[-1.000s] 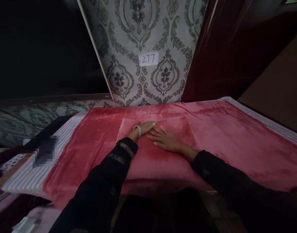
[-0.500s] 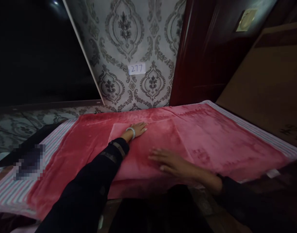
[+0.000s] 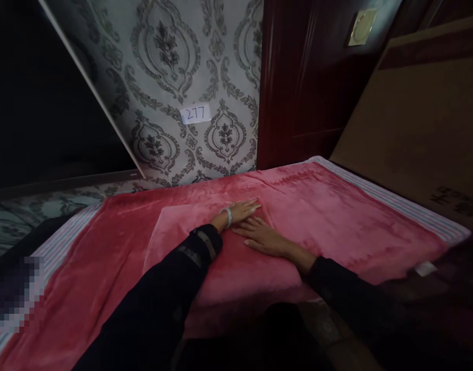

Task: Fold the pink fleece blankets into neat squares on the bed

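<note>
A plush pink-red blanket (image 3: 337, 216) lies spread over the table. On its middle rests a flat rectangular plush piece (image 3: 236, 278) of the same colour; whether it is a fold of the blanket or a separate item I cannot tell. My left hand (image 3: 242, 210), with a bracelet at the wrist, lies flat on this piece near its far right corner, fingers stretched out. Just nearer to me, my right hand (image 3: 263, 237) presses flat on the same piece, its fingertips close to the left hand. Neither hand grips anything.
Beneath the blanket, a striped cloth (image 3: 445, 229) shows at both ends. Behind stand a patterned wall with a paper label (image 3: 196, 113), a dark screen (image 3: 47, 103) at left and a dark red wood panel (image 3: 298, 93). A large cardboard box (image 3: 425, 113) leans at right.
My left hand has slid to the right across the plush piece. My right hand has come down flat beside it. The view has shifted a little to the right.
</note>
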The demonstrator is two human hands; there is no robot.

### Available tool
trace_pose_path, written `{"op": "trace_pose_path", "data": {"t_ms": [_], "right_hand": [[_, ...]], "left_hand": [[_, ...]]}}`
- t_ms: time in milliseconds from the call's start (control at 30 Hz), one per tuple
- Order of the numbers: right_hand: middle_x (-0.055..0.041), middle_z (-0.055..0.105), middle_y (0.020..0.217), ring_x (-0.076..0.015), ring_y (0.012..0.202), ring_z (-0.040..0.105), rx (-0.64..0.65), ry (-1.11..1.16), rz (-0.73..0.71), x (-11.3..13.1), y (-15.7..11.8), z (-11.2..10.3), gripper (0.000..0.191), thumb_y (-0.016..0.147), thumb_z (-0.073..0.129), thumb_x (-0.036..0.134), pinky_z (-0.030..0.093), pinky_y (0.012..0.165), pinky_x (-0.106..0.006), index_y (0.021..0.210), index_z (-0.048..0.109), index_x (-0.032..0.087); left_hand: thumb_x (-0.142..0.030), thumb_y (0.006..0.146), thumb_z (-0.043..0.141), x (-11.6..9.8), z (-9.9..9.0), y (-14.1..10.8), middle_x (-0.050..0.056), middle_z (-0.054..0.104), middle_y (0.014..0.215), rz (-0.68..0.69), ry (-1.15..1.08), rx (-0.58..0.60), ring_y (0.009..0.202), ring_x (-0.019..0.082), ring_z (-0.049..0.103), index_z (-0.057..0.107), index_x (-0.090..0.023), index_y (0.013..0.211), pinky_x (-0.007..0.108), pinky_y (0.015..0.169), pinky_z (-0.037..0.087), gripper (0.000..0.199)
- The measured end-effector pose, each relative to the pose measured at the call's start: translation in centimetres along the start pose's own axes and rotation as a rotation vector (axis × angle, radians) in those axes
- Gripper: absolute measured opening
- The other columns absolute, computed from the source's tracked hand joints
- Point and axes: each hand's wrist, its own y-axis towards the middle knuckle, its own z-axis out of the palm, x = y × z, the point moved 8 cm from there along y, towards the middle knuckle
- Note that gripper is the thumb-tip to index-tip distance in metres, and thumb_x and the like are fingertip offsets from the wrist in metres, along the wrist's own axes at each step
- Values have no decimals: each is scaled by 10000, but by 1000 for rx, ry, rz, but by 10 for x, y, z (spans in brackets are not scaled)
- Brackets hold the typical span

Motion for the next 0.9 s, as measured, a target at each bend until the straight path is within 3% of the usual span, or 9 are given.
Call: {"op": "trace_pose_path", "data": {"t_ms": [133, 267, 433, 533, 733, 833, 900], "right_hand": [[-35, 276, 1663, -260, 1551, 143, 86, 99, 14, 6, -8, 2, 596, 1062, 298, 566, 22, 1248, -577, 1594, 307, 299], [-17, 249, 1669, -268, 1559, 85, 172, 173, 19, 34, -40, 10, 577, 1067, 338, 526, 43, 1247, -585, 1602, 268, 321], [12, 236, 1671, -248, 1560, 80, 102, 73, 37, 75, -89, 18, 607, 1055, 441, 449, 101, 1257, -556, 1609, 204, 378], [6, 234, 1672, -253, 1559, 86, 36, -4, 53, 85, -104, 26, 669, 1035, 493, 379, 144, 1253, -561, 1617, 162, 379], [-11, 260, 1662, -268, 1549, 146, 13, -37, 59, 76, -113, 36, 623, 1051, 438, 412, 165, 1239, -592, 1608, 161, 396], [-17, 277, 1655, -275, 1545, 160, 70, 18, 26, 79, -107, 21, 601, 1055, 417, 464, 178, 1238, -586, 1606, 187, 389], [-20, 302, 1646, -276, 1546, 153, 104, 56, -13, 91, -91, 4, 588, 1055, 414, 481, 168, 1244, -578, 1604, 232, 371]], "left_hand": [[-434, 1046, 220, 2, 1, -2, -8, 217, 1685, 20, -2, -2, 1556, 204, 179, 354, -281, 1571, 413, 1283, 134, 564], [-435, 1038, 245, -4, -1, -4, 7, 182, 1691, 54, 9, -7, 1553, 257, 186, 341, -245, 1581, 444, 1282, 116, 583], [-448, 1031, 253, -7, 0, -5, -5, 175, 1693, 26, 68, -17, 1553, 260, 190, 333, -293, 1579, 504, 1266, 141, 575], [-439, 1034, 266, -13, -1, -7, -18, 180, 1691, -13, 92, -31, 1551, 258, 198, 337, -326, 1572, 537, 1260, 142, 554], [-446, 1024, 373, -24, -14, -19, -46, 150, 1688, -82, 94, -21, 1564, 282, 141, 299, -363, 1581, 567, 1271, 49, 568], [-472, 1033, 336, -8, -29, -45, -46, 231, 1672, -41, 36, 1, 1564, 269, 142, 361, -356, 1557, 573, 1264, 12, 537], [-499, 1043, 267, 14, -40, -72, -31, 310, 1649, -4, -15, 34, 1550, 241, 200, 424, -322, 1529, 532, 1266, 28, 540]]}}
